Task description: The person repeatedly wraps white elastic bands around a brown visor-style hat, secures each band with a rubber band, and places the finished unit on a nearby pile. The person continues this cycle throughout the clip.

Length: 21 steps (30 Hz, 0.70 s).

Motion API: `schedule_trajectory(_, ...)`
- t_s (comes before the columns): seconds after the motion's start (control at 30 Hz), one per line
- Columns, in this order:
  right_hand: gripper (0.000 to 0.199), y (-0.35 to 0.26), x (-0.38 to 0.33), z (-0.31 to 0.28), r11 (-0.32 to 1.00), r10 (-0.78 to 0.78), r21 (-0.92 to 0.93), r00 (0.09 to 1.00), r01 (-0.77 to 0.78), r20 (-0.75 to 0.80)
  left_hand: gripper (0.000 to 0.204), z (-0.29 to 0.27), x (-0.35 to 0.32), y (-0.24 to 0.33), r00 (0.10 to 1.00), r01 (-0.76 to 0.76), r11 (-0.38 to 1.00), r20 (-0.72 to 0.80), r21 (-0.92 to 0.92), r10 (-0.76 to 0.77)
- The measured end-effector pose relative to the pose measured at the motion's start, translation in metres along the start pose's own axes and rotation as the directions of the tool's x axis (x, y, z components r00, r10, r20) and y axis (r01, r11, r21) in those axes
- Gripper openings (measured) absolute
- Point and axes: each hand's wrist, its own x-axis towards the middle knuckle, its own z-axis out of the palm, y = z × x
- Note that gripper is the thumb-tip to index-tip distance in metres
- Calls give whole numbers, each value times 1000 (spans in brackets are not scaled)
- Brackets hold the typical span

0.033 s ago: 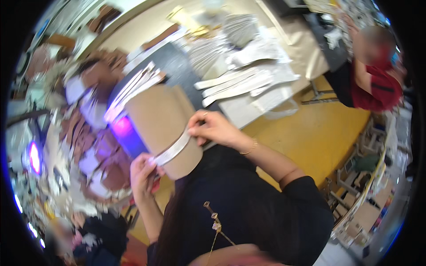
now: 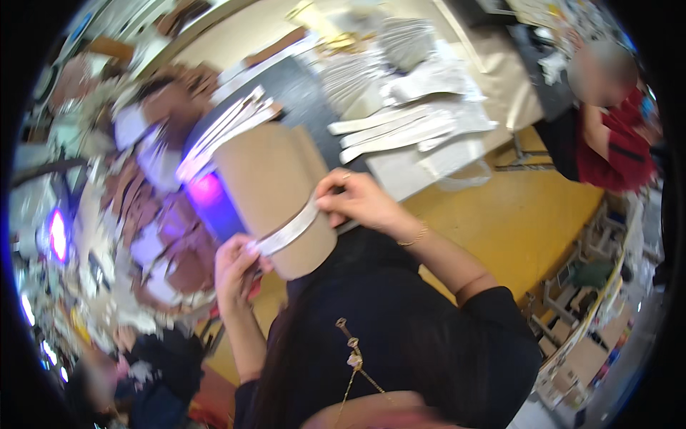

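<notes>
A narrow white strip (image 2: pixel 289 232) with a brown edge lies bent across a tan, rounded, board-like form (image 2: pixel 264 171). My left hand (image 2: pixel 237 268) pinches the strip's left end between thumb and fingers. At the other end, by the form's right side, the fingers of my right hand (image 2: pixel 356 203) are closed on the strip. Just beyond the form, a bundle of white and brown strips (image 2: pixel 229 134) rests on the dark work surface (image 2: pixel 296 89). The underside of the strip is hidden.
Stacked pale strips (image 2: pixel 400 129) and fan-shaped grey pieces (image 2: pixel 407 44) lie on the far table. Brown and white scraps (image 2: pixel 171 236) are heaped at left, near a glowing purple lamp (image 2: pixel 57 236). A person in a red top (image 2: pixel 611 154) sits at far right; another person in dark clothes (image 2: pixel 161 375) is at lower left.
The whole view has shifted slightly, moving the scene a little right and, around the work, up. Both hands keep the same hold on the strip.
</notes>
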Motion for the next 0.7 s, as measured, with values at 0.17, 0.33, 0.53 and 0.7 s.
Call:
schedule_trajectory(0.17, 19, -36, -11, -19, 988, -42, -149, 995, 28, -92, 10, 3, 5, -2, 999, 15, 1000, -40, 6, -15)
schedule_trajectory(0.33, 28, -72, -32, 18, 322, -670, -834, 730, 448, 134, 12, 11, -3, 3, 999, -51, 997, -14, -57, 50)
schedule_trajectory(0.53, 66, -43, -8, 96, -249, -256, -677, 627, 693, 736, 15, 14, -8, -9, 979, -196, 973, -79, -122, 187)
schedule_trajectory(0.7, 66, -32, -5, 57, -30, -378, -623, 568, 782, 731, 17, 9, 8, -24, 985, -171, 973, -24, -157, 170)
